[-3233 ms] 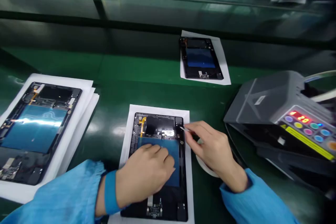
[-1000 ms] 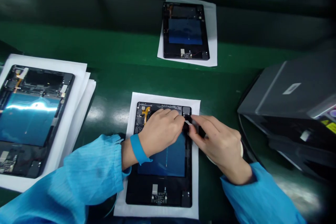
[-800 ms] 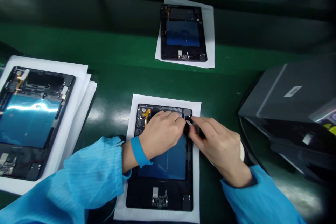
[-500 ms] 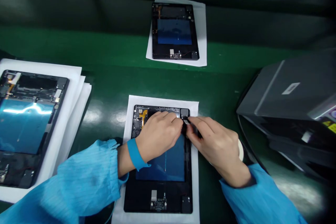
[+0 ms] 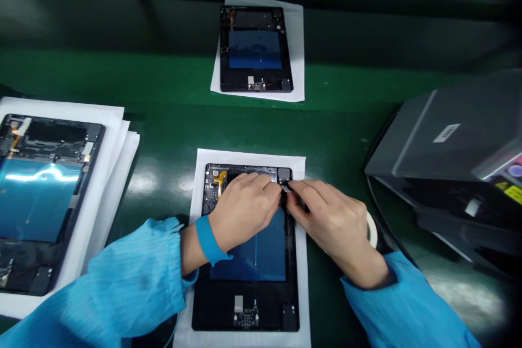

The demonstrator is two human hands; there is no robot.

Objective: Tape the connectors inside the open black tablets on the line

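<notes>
An opened tablet (image 5: 216,304), its back off and a blue sheet (image 5: 248,261) over its middle, lies on white paper (image 5: 302,304) in front of me. My left hand (image 5: 247,209), a blue band (image 5: 210,239) round its wrist, is closed above the tablet's upper half, fingertips curled down near the right edge and hidden. From the right, my right hand (image 5: 334,223) reaches that same edge with thumb and forefinger pinched together. A small pale piece (image 5: 286,188) shows between the two hands' fingertips; which hand grips it I cannot tell.
Another opened tablet (image 5: 53,261) lies at left on stacked white sheets (image 5: 104,196). A third tablet (image 5: 256,73) rests on paper at the back. Grey bins (image 5: 428,152) stand at right with a dark cable (image 5: 377,201) beside them. A white ring (image 5: 372,231) is partly behind my right hand.
The view has shifted slightly, so the back tablet appears further left. Both hands keep their pose at the tablet's upper right edge.
</notes>
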